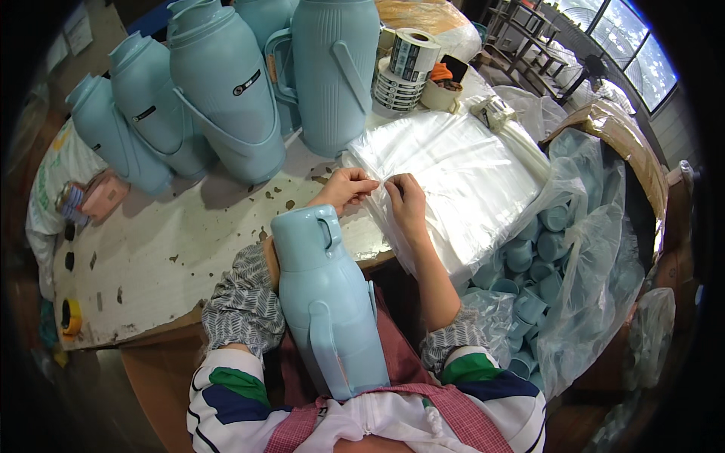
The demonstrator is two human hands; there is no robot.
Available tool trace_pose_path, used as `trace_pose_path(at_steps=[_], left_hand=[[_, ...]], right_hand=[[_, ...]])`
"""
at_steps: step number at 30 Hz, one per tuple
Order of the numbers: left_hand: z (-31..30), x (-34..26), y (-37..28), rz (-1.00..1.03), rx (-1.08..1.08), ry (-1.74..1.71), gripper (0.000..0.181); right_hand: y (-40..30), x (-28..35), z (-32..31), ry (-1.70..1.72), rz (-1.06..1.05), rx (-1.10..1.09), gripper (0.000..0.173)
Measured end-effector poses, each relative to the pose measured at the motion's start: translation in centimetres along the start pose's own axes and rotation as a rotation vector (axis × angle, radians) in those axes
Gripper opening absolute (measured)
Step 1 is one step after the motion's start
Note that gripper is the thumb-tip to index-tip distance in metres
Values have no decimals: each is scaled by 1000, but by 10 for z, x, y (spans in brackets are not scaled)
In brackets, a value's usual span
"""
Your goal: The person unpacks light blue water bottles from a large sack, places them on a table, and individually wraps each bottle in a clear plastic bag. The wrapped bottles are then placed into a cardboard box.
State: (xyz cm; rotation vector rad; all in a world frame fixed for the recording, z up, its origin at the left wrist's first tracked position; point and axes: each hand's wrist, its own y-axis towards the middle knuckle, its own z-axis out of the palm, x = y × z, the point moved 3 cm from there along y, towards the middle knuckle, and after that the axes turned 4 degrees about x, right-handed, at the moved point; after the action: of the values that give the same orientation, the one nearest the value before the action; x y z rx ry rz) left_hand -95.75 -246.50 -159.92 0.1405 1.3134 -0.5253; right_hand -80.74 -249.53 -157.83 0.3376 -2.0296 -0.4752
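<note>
My left hand and my right hand meet at the near left corner of a stack of clear plastic bags. Both pinch the thin film of a bag between thumb and fingers. A light blue thermos flask, topped by a cup-shaped lid with a handle, leans upright against my body between my forearms. Its carrying handle faces me. Several similar flasks without cup lids, including a large blue flask, stand beyond my left hand.
Rolls of labels stand behind the bags beside a mug of small items. At right, a plastic-lined carton holds several blue cups. A yellow tape roll lies at the table's left edge, and a pink box sits farther back.
</note>
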Motion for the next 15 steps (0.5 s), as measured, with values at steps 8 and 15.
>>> trace_pose_path(at_steps=[8, 15], left_hand=[[-60, -19, -131, -3, -373, 129, 10], [-38, 17, -315, 574, -314, -363, 12]], right_hand=[[-32, 40, 36, 456, 154, 310, 7], [-82, 62, 5, 1288, 262, 679, 16]])
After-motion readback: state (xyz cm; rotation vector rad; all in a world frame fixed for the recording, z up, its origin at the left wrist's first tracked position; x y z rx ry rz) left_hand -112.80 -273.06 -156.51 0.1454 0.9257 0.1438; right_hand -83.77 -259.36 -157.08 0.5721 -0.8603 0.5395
